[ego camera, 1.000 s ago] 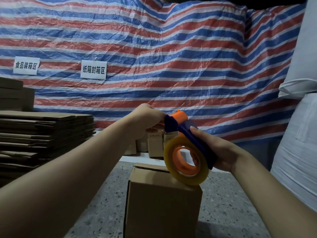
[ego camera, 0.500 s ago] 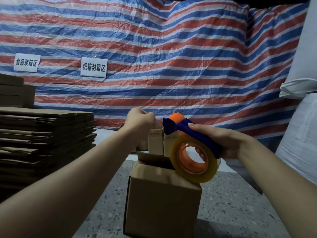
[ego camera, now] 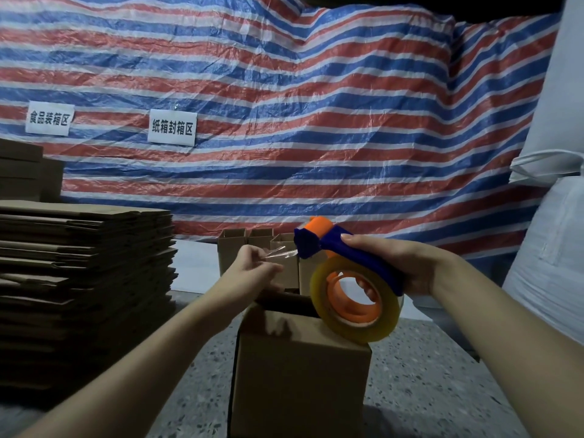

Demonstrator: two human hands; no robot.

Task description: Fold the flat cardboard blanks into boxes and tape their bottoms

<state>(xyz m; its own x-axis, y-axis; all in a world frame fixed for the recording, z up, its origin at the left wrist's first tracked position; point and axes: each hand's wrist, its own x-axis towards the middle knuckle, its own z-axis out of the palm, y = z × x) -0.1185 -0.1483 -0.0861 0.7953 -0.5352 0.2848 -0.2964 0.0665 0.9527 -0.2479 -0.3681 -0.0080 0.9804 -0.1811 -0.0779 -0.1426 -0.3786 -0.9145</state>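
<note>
A: What is changed from a moment ago?

B: A short strip of clear tape is now drawn out from the blue head of the tape dispenser. A second earlier the left hand was pressed right against that head; it is now drawn back to the left and lower, with the free end pinched between thumb and fingertips. The dispenser itself is held much where it was.

A: What is meant by that for the task?

B: The tape end is judged to be freed and ready, so sealing of the box is probably the next step. No tape is yet laid on the cardboard.

A: How are the hands set?

B: The right hand is wrapped around the dispenser's blue handle, fingers curled through the orange hub. The left is closed only on the tape end.

A: And where is the box found?

B: It is stood on the speckled floor, directly below both hands. The yellow roll is seen just at its upper right edge; whether contact is made cannot be told in the dim light. A far flap appears to be not fully down. The stack of flat blanks is left well apart on the left.
</note>
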